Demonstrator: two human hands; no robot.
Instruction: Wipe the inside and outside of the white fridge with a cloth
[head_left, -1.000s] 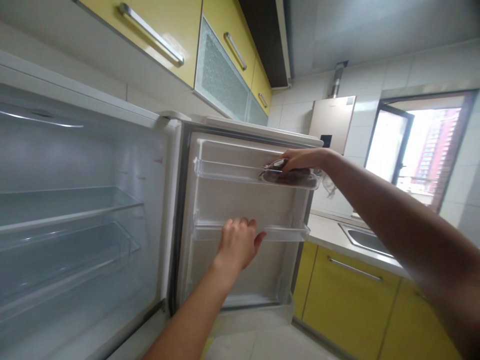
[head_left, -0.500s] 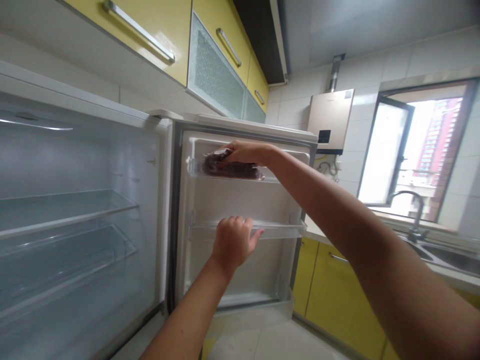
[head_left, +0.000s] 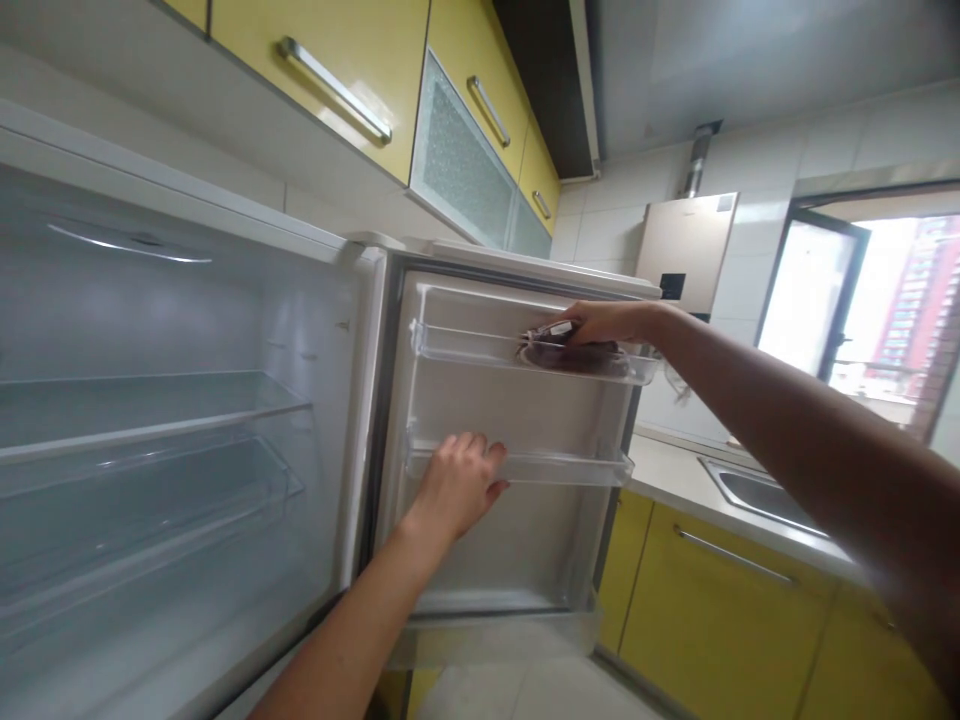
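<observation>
A dark brown packet in clear plastic [head_left: 577,357] lies in the right part of the top door shelf [head_left: 465,347] of an open fridge. My right hand [head_left: 600,322] reaches over the shelf's front edge with its fingers closed on the packet's top. My left hand [head_left: 463,478] is at the middle door shelf [head_left: 559,468], its fingers over the shelf's rim, curled a little and apart from the thumb, with nothing visible in them. What the packet holds cannot be made out.
The fridge interior on the left has a glass shelf [head_left: 142,410] and a clear drawer [head_left: 150,500]. Yellow wall cabinets [head_left: 315,110] hang above. At the right are a counter [head_left: 664,465], a sink [head_left: 765,495] and an open window [head_left: 810,280].
My right hand and the packet have moved right along the top door shelf. My left hand stays by the middle shelf, its thumb nearer the fingers. The view has shifted slightly left.
</observation>
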